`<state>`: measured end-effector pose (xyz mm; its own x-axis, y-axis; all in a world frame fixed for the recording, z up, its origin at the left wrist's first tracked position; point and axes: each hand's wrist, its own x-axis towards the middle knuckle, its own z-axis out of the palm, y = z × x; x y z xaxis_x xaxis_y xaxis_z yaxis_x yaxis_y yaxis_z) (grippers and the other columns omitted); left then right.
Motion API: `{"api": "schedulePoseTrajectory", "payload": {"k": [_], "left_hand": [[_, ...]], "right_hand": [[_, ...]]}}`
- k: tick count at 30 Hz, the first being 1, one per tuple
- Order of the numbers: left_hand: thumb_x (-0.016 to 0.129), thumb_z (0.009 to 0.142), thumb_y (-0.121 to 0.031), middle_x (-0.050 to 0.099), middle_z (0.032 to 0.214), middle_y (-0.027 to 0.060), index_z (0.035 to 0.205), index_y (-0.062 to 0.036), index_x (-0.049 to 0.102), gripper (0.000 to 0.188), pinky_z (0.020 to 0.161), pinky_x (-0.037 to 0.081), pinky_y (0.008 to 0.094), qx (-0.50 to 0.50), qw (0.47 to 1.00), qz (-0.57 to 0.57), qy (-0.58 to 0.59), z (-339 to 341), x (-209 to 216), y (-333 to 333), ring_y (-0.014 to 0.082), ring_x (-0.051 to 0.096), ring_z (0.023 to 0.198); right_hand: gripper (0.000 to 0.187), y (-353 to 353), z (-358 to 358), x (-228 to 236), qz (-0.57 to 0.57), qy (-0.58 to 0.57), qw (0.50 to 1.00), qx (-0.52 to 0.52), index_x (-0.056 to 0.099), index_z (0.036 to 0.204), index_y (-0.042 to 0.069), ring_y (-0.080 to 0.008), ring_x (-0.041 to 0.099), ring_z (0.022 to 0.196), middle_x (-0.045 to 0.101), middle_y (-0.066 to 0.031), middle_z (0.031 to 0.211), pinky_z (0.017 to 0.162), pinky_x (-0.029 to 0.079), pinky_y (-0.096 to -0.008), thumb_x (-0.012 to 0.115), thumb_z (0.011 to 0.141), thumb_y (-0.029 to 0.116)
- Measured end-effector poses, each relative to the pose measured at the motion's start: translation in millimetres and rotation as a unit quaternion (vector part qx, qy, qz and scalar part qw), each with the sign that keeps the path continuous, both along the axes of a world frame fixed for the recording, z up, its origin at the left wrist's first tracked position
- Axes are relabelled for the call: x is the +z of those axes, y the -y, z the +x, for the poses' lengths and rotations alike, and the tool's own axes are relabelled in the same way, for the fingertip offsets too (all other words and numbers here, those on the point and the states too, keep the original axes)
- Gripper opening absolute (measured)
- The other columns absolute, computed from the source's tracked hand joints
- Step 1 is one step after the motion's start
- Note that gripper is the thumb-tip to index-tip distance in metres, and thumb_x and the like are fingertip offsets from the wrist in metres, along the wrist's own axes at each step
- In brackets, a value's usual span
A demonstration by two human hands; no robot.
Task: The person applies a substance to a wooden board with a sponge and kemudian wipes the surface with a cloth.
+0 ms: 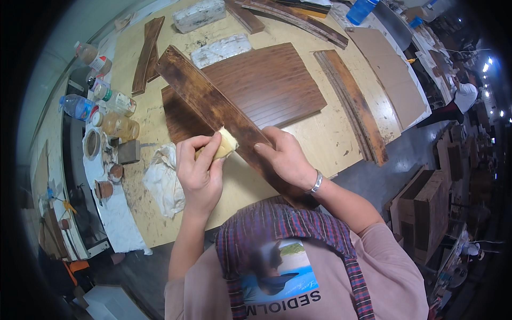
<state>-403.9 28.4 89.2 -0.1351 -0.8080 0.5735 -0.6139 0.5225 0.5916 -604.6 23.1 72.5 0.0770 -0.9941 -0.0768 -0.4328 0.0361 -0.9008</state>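
Observation:
A long, narrow brown-stained wooden board (205, 101) slants from the upper left down toward my body, its near end close to my apron. My right hand (284, 154), with a metal band at the wrist, grips the board's right edge, thumb on top. Pinched in my left hand (200, 168) is a small yellowish pad (226, 143) with a pale, ragged edge. That pad touches the board's left edge near its middle. Behind the board lies a wide brown slatted wooden panel (261, 80). A crumpled white cloth (164, 181) rests just left of my left hand.
Several bottles (114, 101) and small pots line the worktable's left side. More wooden strips lie to the right (354, 106) and far left (148, 53). Two wrapped blocks (200, 16) stand at the back. Cardboard (384, 69) covers the right edge; another person (464, 98) is farther off.

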Motion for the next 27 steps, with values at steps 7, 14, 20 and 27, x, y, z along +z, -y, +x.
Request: {"api": "schedulePoseTrajectory", "payload": {"k": [7, 14, 20, 27], "left_hand": [[0.067, 0.064, 0.009, 0.059, 0.093, 0.0103, 0.103, -0.0011, 0.07, 0.041, 0.076, 0.046, 0.037, -0.066, 0.996, 0.066, 0.013, 2, 3, -10, 0.0277, 0.055, 0.087], [0.065, 0.068, 0.011, 0.06, 0.095, 0.01, 0.103, 0.0007, 0.07, 0.038, 0.075, 0.046, 0.0339, -0.091, 0.991, 0.091, 0.046, 2, 6, -4, 0.0251, 0.056, 0.086], [0.066, 0.065, 0.011, 0.059, 0.095, 0.0105, 0.104, 0.0003, 0.07, 0.04, 0.076, 0.046, 0.0333, -0.055, 0.996, 0.073, -0.005, 1, 5, -9, 0.0253, 0.057, 0.086], [0.067, 0.066, 0.01, 0.058, 0.095, 0.0101, 0.108, 0.0, 0.069, 0.044, 0.08, 0.047, 0.0315, -0.03, 0.996, 0.084, 0.009, 7, -1, -9, 0.0244, 0.057, 0.089]], "right_hand": [[0.024, -2, -3, -4, 0.016, 0.002, 1.0, 0.002, 0.059, 0.092, -0.002, -0.0416, 0.063, 0.078, 0.062, -0.0253, 0.078, 0.069, 0.048, -0.0457, 0.064, 0.087, 0.021], [0.025, -2, -2, -7, 0.022, 0.01, 1.0, 0.008, 0.061, 0.095, -0.002, -0.0407, 0.063, 0.079, 0.063, -0.025, 0.08, 0.071, 0.048, -0.045, 0.064, 0.087, 0.022], [0.026, -1, -1, -3, 0.01, 0.015, 1.0, 0.009, 0.061, 0.095, -0.003, -0.04, 0.064, 0.08, 0.063, -0.025, 0.081, 0.072, 0.048, -0.0442, 0.063, 0.086, 0.022], [0.026, -1, -2, -10, 0.023, 0.04, 0.999, 0.011, 0.062, 0.094, -0.003, -0.0376, 0.064, 0.08, 0.064, -0.0237, 0.082, 0.073, 0.048, -0.0421, 0.063, 0.086, 0.021]]}}
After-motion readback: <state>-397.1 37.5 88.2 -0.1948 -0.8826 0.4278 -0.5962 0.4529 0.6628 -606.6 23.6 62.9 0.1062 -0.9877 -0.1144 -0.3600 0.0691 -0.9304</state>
